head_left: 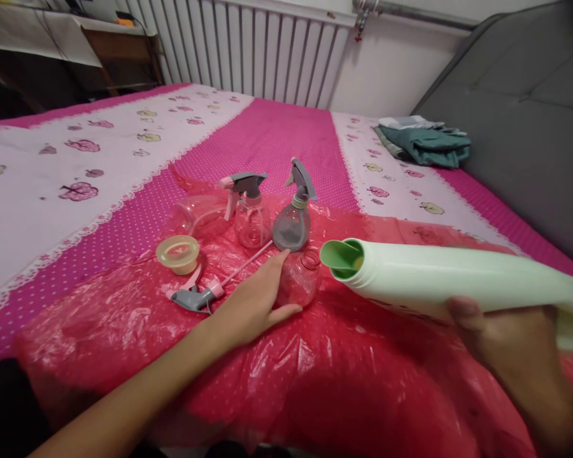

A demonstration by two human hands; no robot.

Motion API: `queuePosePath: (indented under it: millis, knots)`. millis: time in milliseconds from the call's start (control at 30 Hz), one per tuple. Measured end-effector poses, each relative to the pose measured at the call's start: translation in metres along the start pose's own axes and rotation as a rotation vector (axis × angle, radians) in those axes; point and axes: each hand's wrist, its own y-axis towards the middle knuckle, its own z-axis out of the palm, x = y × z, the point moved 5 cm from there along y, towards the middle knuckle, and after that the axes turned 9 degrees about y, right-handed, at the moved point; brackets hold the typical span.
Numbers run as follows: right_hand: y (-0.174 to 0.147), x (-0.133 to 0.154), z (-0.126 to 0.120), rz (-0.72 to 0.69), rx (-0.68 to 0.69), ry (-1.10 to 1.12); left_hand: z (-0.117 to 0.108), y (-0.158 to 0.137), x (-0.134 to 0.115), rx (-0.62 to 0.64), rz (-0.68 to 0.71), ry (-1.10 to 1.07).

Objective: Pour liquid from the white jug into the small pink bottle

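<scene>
My left hand [260, 296] is wrapped around a clear, open-topped spray bottle [300, 283] that leans to the right on the red plastic sheet. My right hand [510, 356] grips a large pale green detergent bottle [424, 270] tipped onto its side. Its green pouring spout [340, 256] points left, close beside the clear bottle's mouth; I cannot make out any liquid coming out. Left of my left hand lies a grey and pink trigger sprayer [195, 298] with a thin tube. Behind it rests a translucent yellowish cap [177, 253].
A clear spray bottle with a pink and grey trigger [253, 222] and a grey spray bottle [292, 226] stand just behind. Another clear bottle [198, 215] lies on the red plastic sheet [267, 394]. Folded clothes [427, 143] sit by the grey headboard [520, 95].
</scene>
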Motion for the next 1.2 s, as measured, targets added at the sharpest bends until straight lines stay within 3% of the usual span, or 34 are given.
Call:
queuePosePath:
  millis: [167, 500, 933, 1200]
  knots:
    - [0.001, 0.007, 0.002, -0.004, 0.06, -0.126, 0.0, 0.0, -0.003, 0.009, -0.015, -0.01]
    - [0.027, 0.031, -0.014, -0.04, 0.113, -0.071, 0.002, 0.0, -0.002, 0.014, -0.026, -0.013]
    - [0.026, 0.025, -0.019, 0.005, 0.117, -0.162, 0.003, 0.001, -0.001, -0.016, 0.0, -0.02]
    - [0.031, 0.03, -0.022, -0.143, 0.063, -0.173, 0.003, 0.0, -0.001, -0.004, -0.015, -0.024]
